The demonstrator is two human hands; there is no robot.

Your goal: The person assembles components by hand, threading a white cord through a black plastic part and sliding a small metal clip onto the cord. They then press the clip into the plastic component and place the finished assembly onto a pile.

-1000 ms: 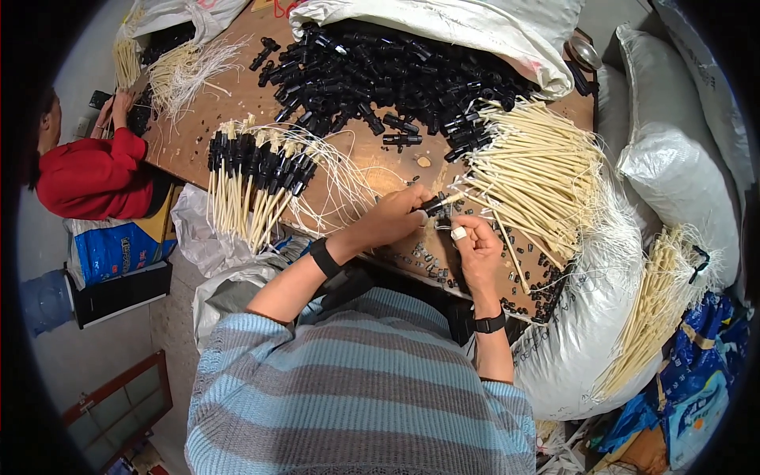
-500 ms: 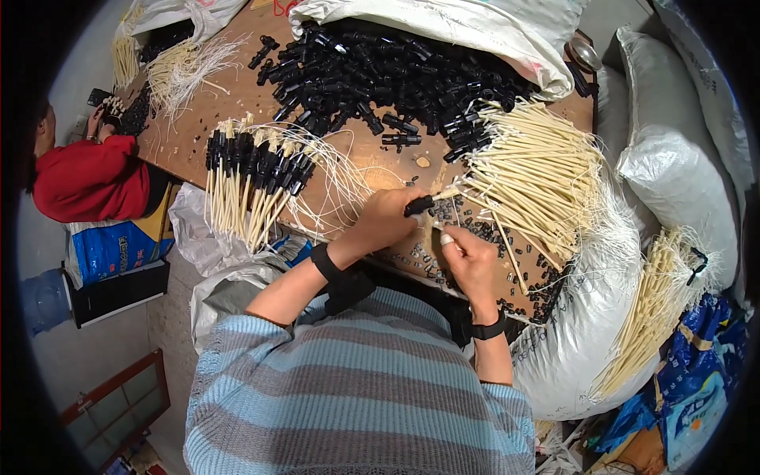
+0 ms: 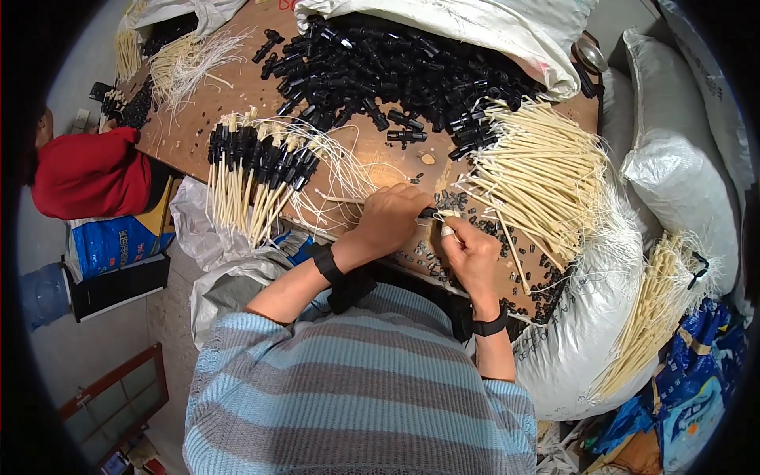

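Note:
My left hand (image 3: 393,215) is closed round a black plastic fitting (image 3: 427,213), most of which its fingers cover. A thin cream rod (image 3: 340,199) sticks out on the left side of that hand, and a cream end shows on the other side of the fitting. My right hand (image 3: 473,252) pinches at this cream end, thumb and forefinger together, with a white wrap on the thumb tip. Left of my hands lies a bundle of cream rods with black fittings on them (image 3: 265,162), white threads trailing. To the right is a heap of plain cream rods (image 3: 538,178).
Loose black fittings (image 3: 396,71) spill from a white woven sack (image 3: 475,32) at the back of the brown table (image 3: 332,162). Small dark clips (image 3: 546,289) lie scattered near the front edge. Full sacks (image 3: 673,150) stand right; a person in red (image 3: 91,174) sits far left.
The cream rod now passes through the fitting and juts out left of my left hand. Earlier the fitting showed more plainly at the fingertips. My right hand has come closer to it.

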